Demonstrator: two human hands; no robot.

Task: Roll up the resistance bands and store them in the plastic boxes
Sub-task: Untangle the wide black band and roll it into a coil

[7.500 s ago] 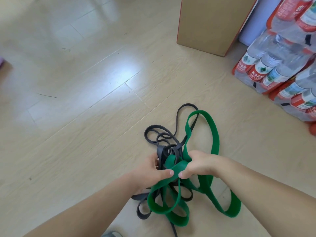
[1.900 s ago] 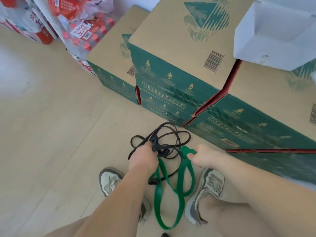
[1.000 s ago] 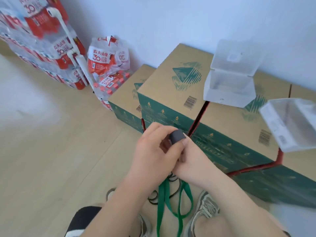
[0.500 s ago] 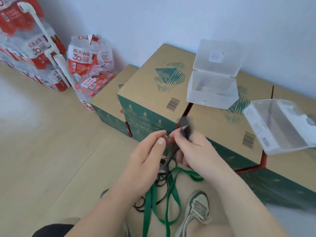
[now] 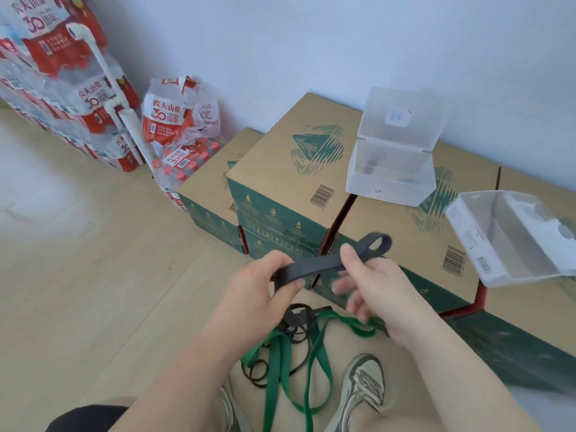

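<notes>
A dark grey resistance band (image 5: 318,266) is stretched flat between my hands, its end looped past my right thumb. My left hand (image 5: 261,291) pinches it at the left; my right hand (image 5: 374,288) pinches it near the loop, lower fingers spread. The rest of the grey band hangs down to a tangle with a green band (image 5: 280,363) on the floor by my shoes. Two clear plastic boxes stand open on the cartons: one (image 5: 392,169) at the back, another (image 5: 511,238) at the right.
Green and brown cardboard cartons (image 5: 280,188) are stacked against the white wall ahead. Shrink-wrapped packs of water bottles (image 5: 174,129) and a white pipe (image 5: 118,110) stand at the left. Bare wooden floor (image 5: 78,275) lies to the left.
I have stood up from the floor and faced the cartons. In the last half second my hands moved apart, pulling a length of the grey band flat between them.
</notes>
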